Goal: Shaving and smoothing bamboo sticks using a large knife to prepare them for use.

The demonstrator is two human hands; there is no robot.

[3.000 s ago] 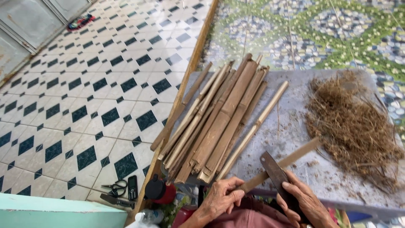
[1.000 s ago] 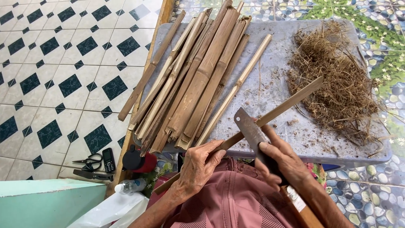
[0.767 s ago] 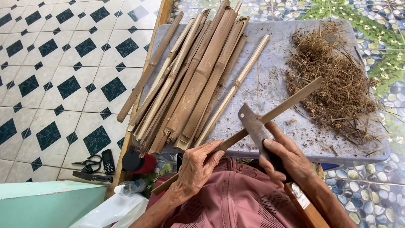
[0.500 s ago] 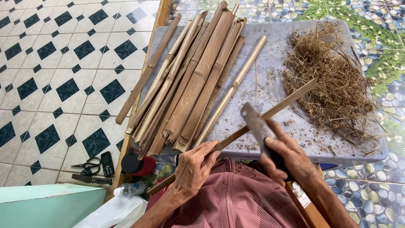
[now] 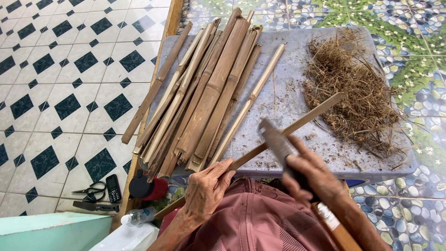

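A grey bench (image 5: 297, 88) carries a bundle of split bamboo slats (image 5: 204, 93) along its left edge (some overhanging) and a heap of dry shavings (image 5: 353, 88) toward its right edge.

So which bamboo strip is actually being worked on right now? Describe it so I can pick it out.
Start at the grey board, with the bundle of split bamboo on one side and the heap of dry shavings on the other. The worked strip crosses the gap between them on a slant, alone, gripped by the left hand with the right hand laying a blade on it.
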